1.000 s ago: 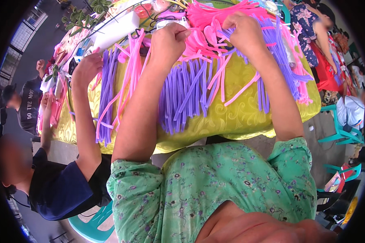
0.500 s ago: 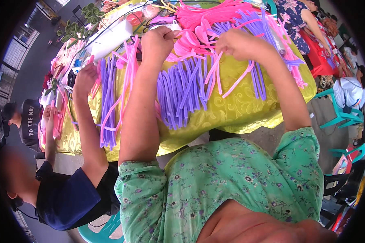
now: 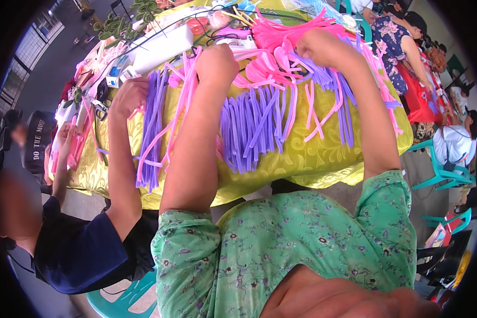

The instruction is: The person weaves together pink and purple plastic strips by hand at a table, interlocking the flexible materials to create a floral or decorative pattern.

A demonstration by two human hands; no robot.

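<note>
While most of the view is taken up by a worktop (image 3: 312, 159) draped in shiny yellow patterned cloth, its left end is shared with a person in a dark navy short-sleeved shirt (image 3: 85, 254). Next size down, a thick bunch of hot-pink fuzzy strips (image 3: 297, 29) is heaped toward the far edge, and a row of purple fuzzy strips (image 3: 252, 127) is laid out nearer the front edge, between the two forearms. Off to the left, a long white block (image 3: 161, 50) is set down past a slimmer purple bundle (image 3: 152, 127).

As for the hands, the left hand (image 3: 217, 64) is curled up with its fingertips hidden, so can't tell what's clamped, if anything. The right hand (image 3: 320, 49) is bent over purple and pink strips; its fingertips are blocked too, so no telling there either. Between them sit some pink looped strips (image 3: 267, 66), and one thin pink strip (image 3: 252, 53) is stretched from beside the left hand toward those loops.
</note>
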